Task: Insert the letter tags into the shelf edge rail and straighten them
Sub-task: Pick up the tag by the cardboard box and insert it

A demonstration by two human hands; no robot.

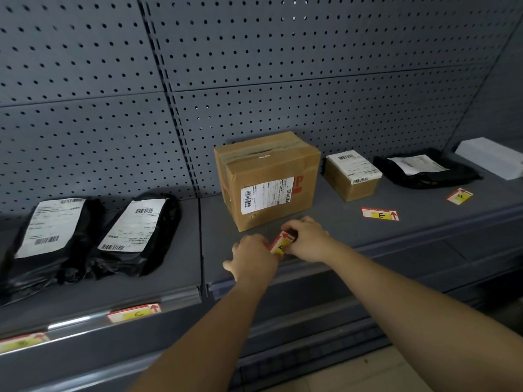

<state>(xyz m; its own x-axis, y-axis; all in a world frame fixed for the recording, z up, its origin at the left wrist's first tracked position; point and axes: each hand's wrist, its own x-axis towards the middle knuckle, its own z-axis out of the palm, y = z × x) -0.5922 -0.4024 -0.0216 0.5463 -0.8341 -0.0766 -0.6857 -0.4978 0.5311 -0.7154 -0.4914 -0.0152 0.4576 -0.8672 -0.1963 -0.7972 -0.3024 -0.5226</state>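
Note:
Both hands hold one red, white and yellow letter tag [280,242] just above the grey shelf, in front of the big cardboard box [267,179]. My left hand [254,254] pinches its lower end and my right hand [307,239] grips its upper end; the tag is tilted and its letter is partly hidden. Tag E [380,214] and tag F [460,196] lie loose on the shelf to the right. Tag C [134,313] sits in the shelf edge rail [85,318] on the left, and another tag [21,341] sits in the rail at the far left.
Two black mailer bags [85,236] with white labels lie on the left shelf section. A small cardboard box [351,174], a black bag [424,171] and a white box [492,159] stand at the right. Grey pegboard [254,66] backs the shelf.

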